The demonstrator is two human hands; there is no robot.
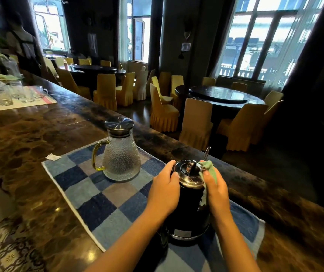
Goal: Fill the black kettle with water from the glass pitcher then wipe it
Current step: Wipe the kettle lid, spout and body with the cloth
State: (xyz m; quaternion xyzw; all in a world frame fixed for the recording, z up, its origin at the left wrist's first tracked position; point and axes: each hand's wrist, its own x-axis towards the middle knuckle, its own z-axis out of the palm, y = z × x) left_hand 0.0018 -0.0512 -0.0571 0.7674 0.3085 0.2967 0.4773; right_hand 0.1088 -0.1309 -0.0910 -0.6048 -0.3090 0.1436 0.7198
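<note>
Left hand (165, 190) is curling round the upper left side of the black kettle (188, 209), steadying it. Right hand (217, 191) is gripping a green cloth (209, 169) and pressing it on the right flank. Black kettle is sitting upright on the blue checkered mat (90, 193) on the counter (39, 134), with the glass pitcher (121, 160) standing near, to its left. Judging: probably filled, so heavy. Shell is glossy, likely slippery when wet, so bracing high on the body is looking sound.

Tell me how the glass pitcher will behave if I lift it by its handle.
The glass pitcher looks rigid and breakable, being textured glass, so set it down gently. Its wide base on the checked mat probably resists tipping. The dimpled wall likely gives some grip; its yellow handle looks smooth.
</note>
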